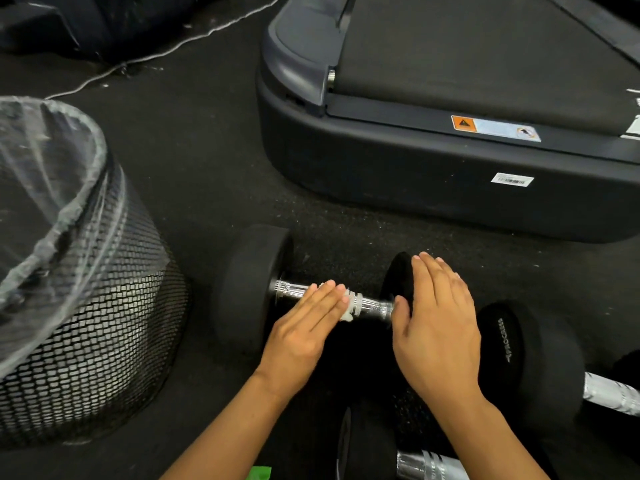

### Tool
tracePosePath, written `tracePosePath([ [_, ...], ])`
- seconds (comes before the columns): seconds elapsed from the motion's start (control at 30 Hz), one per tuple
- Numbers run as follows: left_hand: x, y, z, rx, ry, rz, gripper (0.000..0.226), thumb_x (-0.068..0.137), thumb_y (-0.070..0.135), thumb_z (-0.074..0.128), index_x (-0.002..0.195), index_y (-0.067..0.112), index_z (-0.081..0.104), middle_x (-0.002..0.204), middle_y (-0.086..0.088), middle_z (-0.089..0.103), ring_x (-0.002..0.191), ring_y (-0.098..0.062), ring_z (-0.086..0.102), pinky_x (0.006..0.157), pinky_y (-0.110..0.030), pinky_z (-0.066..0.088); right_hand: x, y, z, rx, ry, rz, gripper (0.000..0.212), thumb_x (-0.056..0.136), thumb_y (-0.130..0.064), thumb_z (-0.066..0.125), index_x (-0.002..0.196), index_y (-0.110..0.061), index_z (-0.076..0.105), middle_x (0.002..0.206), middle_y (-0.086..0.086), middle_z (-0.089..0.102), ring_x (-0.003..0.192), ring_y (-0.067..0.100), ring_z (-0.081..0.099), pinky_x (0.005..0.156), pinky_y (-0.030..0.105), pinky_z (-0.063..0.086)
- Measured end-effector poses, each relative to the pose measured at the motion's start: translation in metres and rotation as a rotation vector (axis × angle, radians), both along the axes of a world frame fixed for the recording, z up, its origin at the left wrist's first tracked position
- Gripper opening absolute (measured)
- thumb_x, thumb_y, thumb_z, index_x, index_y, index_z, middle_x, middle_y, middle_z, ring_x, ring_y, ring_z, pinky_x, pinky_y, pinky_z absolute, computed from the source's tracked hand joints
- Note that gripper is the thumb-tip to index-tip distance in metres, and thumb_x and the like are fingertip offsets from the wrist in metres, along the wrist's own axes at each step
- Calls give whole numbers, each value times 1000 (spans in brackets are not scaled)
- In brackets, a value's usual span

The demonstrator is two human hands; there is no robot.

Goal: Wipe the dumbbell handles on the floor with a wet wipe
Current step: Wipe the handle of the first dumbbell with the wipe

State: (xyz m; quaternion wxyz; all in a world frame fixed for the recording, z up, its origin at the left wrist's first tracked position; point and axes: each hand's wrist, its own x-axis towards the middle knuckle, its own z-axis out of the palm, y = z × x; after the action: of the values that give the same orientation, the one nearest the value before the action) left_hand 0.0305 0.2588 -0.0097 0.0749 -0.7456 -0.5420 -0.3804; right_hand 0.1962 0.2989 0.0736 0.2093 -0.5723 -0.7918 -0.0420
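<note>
A black dumbbell (pixel 249 289) lies on the dark floor with a chrome handle (pixel 372 304) between its two heads. My left hand (pixel 304 327) lies flat over the handle's middle and presses a white wet wipe (pixel 347 308) against it; a bit of the wipe shows past the fingertips. My right hand (pixel 436 323) rests flat on the dumbbell's right head (pixel 398 275), fingers together, holding nothing. A second dumbbell (pixel 530 362) lies to the right with its chrome handle (pixel 611 393) showing. A third chrome handle (pixel 426 465) pokes in at the bottom edge.
A black mesh waste bin (pixel 86 327) lined with a clear plastic bag stands at the left. The rear end of a treadmill (pixel 433 161) fills the upper right. A thin white cord (pixel 162 53) runs across the floor at the top. Something green (pixel 259 472) sits at the bottom edge.
</note>
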Motion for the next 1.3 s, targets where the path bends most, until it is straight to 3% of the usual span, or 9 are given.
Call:
tracePosePath([
  [0.17,3,10,6,-43,-37,-45,29,86,-1,58,114,-1,64,118,-12,64,114,-22,57,102,-42,41,-2,0,-2,12,2,-4,52,86,-26,36,130,0,47,134,14,50,129,28,41,110,35,20],
  [0.33,6,25,29,-216,-129,51,28,84,19,49,99,11,71,97,1,71,94,-9,65,100,-32,41,-3,3,0,6,-2,-24,52,86,-27,35,130,-1,47,133,13,51,128,28,42,110,35,21],
  [0.47,17,15,28,-241,-181,79,28,86,19,48,100,10,70,99,-1,70,96,-10,63,102,-31,38,-2,0,-1,10,-6,-25,53,86,-27,35,130,-1,47,133,13,51,128,27,42,110,37,23],
  [0.63,10,35,53,-465,-17,98,31,94,33,45,86,13,68,82,-2,70,86,-19,66,98,-25,37,-1,-3,-1,-1,-11,-11,53,87,-27,33,131,-1,46,135,13,49,130,27,40,111,37,23],
  [0.73,12,27,52,-500,-64,196,29,95,30,42,91,15,67,89,0,69,91,-16,63,101,-23,36,-1,-3,1,-9,-16,-3,54,87,-28,33,131,-1,46,135,13,49,130,27,40,111,38,24],
  [0.87,19,22,50,-456,-65,126,43,90,37,32,88,15,68,84,2,69,82,-14,65,104,-30,38,-1,-4,-1,-4,-7,-8,53,87,-27,33,131,-1,46,135,12,49,130,26,39,111,37,23],
  [0.97,8,33,55,-534,30,180,33,96,34,40,94,14,66,88,-3,69,90,-20,64,104,-25,33,0,-4,0,-9,-10,-4,53,86,-27,34,132,-2,45,135,12,49,130,26,39,111,35,20],
  [1.07,4,28,52,-503,-28,272,25,97,26,44,103,16,66,99,-2,68,99,-17,61,105,-20,25,0,-3,1,-14,-16,-1,53,87,-28,34,132,-2,45,135,11,49,130,26,39,111,35,21],
  [1.3,7,24,48,-482,-16,200,25,94,23,44,106,16,65,101,0,68,100,-14,62,110,-21,21,0,-3,-1,-9,-14,2,53,87,-28,33,132,-1,45,135,12,49,130,26,39,111,36,21],
])
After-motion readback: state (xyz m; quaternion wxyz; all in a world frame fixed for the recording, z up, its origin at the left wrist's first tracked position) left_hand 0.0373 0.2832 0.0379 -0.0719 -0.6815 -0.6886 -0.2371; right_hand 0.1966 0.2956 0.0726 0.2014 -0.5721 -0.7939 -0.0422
